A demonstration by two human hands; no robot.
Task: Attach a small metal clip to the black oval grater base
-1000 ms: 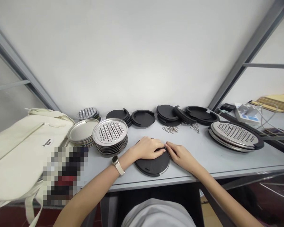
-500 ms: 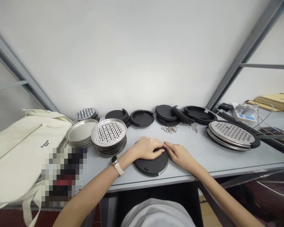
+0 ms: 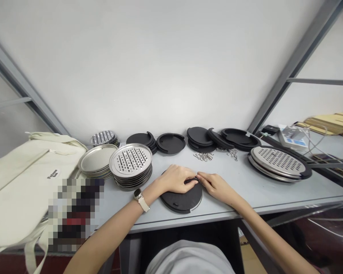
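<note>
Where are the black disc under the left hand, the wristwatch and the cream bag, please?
Black disc (image 3: 183, 200): head view, bare near part of its top face.
Wristwatch (image 3: 143, 202): head view, its light strap.
Cream bag (image 3: 27, 186): head view, fabric left of its label.

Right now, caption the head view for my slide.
Left hand atop a round black disc, right hand at its edge, stacked metal plates nearby.

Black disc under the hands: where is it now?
In the head view, the black disc lies lower centre near the table's front edge, under the left hand, the right hand at its right rim.
</note>
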